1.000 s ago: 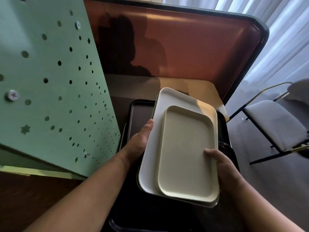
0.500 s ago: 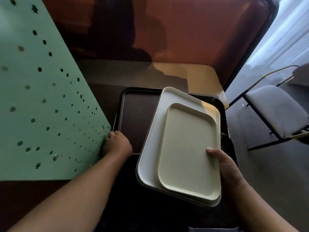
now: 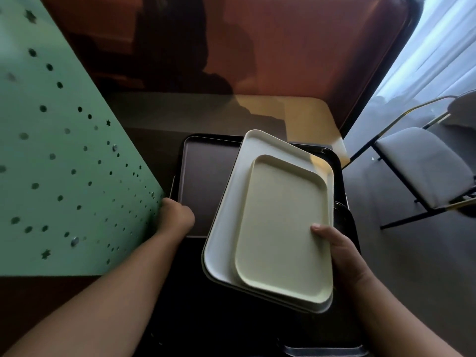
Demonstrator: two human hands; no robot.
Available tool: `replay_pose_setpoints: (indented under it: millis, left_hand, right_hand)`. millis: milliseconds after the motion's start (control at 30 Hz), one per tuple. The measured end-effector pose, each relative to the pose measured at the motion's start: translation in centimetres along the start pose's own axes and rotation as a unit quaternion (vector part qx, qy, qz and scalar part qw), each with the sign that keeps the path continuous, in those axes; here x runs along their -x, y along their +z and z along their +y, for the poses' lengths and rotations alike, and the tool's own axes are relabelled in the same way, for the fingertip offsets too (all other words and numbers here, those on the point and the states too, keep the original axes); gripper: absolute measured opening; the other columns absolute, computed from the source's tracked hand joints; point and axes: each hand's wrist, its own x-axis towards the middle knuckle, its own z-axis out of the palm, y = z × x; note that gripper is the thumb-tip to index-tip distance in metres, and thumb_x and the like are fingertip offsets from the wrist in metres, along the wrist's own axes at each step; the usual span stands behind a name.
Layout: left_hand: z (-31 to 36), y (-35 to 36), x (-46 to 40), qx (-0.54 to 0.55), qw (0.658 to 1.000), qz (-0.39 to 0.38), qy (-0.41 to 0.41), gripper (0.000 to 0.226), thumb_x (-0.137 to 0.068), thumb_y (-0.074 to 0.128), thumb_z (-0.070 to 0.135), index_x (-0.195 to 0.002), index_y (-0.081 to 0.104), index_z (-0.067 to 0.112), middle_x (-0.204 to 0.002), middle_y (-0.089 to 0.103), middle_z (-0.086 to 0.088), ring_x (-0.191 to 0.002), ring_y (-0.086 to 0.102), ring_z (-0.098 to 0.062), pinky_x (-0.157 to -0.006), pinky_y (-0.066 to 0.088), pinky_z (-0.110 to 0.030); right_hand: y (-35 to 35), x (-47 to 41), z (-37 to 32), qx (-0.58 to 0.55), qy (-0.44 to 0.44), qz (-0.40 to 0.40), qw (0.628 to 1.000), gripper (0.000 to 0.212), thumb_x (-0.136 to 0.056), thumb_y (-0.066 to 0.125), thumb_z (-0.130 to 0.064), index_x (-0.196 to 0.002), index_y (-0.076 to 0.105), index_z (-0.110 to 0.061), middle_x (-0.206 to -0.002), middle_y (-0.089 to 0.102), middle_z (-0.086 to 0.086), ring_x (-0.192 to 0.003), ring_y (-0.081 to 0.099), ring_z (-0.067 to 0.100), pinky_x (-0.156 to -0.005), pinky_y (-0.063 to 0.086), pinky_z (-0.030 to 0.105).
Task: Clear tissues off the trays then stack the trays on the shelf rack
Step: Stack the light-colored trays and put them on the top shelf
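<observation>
A small cream tray (image 3: 283, 228) lies on a larger white tray (image 3: 229, 210), and a darker tray edge shows under them. My right hand (image 3: 337, 248) grips this stack at its right edge, thumb on the cream tray, holding it tilted above a dark brown tray (image 3: 206, 171). My left hand (image 3: 175, 215) is at the lower corner of the green perforated rack panel (image 3: 64, 176), fingers curled against its edge beside the dark tray's left rim. No tissues are in view.
More dark trays (image 3: 342, 215) lie under and right of the stack. A brown booth back (image 3: 283, 60) rises behind the table (image 3: 309, 119). A grey folding chair (image 3: 425, 166) stands at the right by the curtain.
My left hand let go of the stack's left edge and moved left to the green panel's corner. The right hand alone now holds the trays. The view tipped down slightly.
</observation>
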Motion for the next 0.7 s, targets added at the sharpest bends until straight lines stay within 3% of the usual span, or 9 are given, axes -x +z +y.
replay_pose_setpoints:
  millis: [100, 233, 333, 433, 533, 600, 700]
  left_hand:
    - [-0.5, -1.0, 1.3, 0.121, 0.992, 0.019, 0.032, 0.031, -0.095, 0.041, 0.009, -0.125, 0.043, 0.007, -0.12, 0.06, -0.021, -0.101, 0.061, -0.037, -0.092, 0.054, -0.05]
    - [-0.9, -2.8, 3.2, 0.145, 0.983, 0.056, 0.101, 0.021, -0.103, 0.045, 0.019, -0.119, 0.05, 0.006, -0.107, 0.063, -0.015, -0.09, 0.059, -0.029, -0.077, 0.047, -0.037]
    - [-0.9, -4.2, 5.0, 0.157, 0.976, 0.042, 0.145, 0.03, -0.105, 0.045, 0.02, -0.13, 0.055, 0.006, -0.111, 0.065, -0.01, -0.094, 0.057, -0.023, -0.08, 0.041, -0.032]
    - [-0.4, -5.2, 6.7, 0.166, 0.969, 0.03, 0.182, 0.039, -0.106, 0.044, 0.021, -0.14, 0.052, 0.004, -0.121, 0.062, -0.009, -0.11, 0.055, -0.021, -0.091, 0.038, -0.029]
    - [0.2, -5.8, 7.8, 0.19, 0.958, 0.008, 0.212, 0.041, -0.106, 0.045, 0.024, -0.143, 0.051, 0.007, -0.127, 0.062, -0.007, -0.123, 0.056, -0.023, -0.098, 0.04, -0.029]
    - [0.8, -6.0, 8.5, 0.204, 0.953, -0.011, 0.223, 0.037, -0.105, 0.047, 0.025, -0.137, 0.055, 0.009, -0.119, 0.066, -0.004, -0.116, 0.06, -0.022, -0.096, 0.046, -0.032]
    - [1.9, -6.1, 9.6, 0.216, 0.949, -0.016, 0.229, 0.029, -0.104, 0.049, 0.025, -0.128, 0.06, 0.012, -0.105, 0.069, -0.003, -0.101, 0.064, -0.022, -0.085, 0.049, -0.031]
  right_hand:
    - [0.8, 0.3, -0.5, -0.012, -0.003, -0.011, 1.0, 0.059, -0.076, 0.066, -0.023, -0.127, 0.065, 0.005, -0.108, 0.073, 0.029, -0.079, 0.075, 0.04, -0.066, 0.065, 0.046]
    - [1.3, 0.9, -1.2, 0.003, -0.021, -0.002, 1.0, 0.07, -0.069, 0.073, -0.025, -0.132, 0.064, 0.003, -0.123, 0.069, 0.032, -0.092, 0.072, 0.044, -0.078, 0.064, 0.054]
    - [1.4, 1.9, -1.8, 0.016, -0.036, -0.003, 0.999, 0.07, -0.071, 0.072, -0.027, -0.134, 0.062, 0.003, -0.13, 0.064, 0.036, -0.096, 0.07, 0.045, -0.081, 0.062, 0.056]
    - [1.5, 2.8, -2.3, 0.006, -0.058, -0.012, 0.998, 0.066, -0.073, 0.067, -0.023, -0.132, 0.061, 0.004, -0.114, 0.07, 0.033, -0.082, 0.074, 0.042, -0.068, 0.064, 0.05]
    - [2.0, 3.8, -2.7, 0.009, -0.083, 0.004, 0.997, 0.078, -0.064, 0.076, -0.024, -0.135, 0.058, 0.003, -0.111, 0.069, 0.032, -0.082, 0.072, 0.043, -0.069, 0.063, 0.051]
    - [2.2, 4.3, -2.7, 0.013, -0.09, 0.017, 0.996, 0.081, -0.063, 0.076, -0.027, -0.136, 0.057, 0.002, -0.113, 0.067, 0.032, -0.085, 0.069, 0.043, -0.071, 0.063, 0.052]
    - [2.2, 5.0, -2.6, 0.007, -0.085, 0.026, 0.996, 0.063, -0.077, 0.066, -0.028, -0.134, 0.059, -0.001, -0.107, 0.07, 0.03, -0.08, 0.071, 0.041, -0.066, 0.064, 0.048]
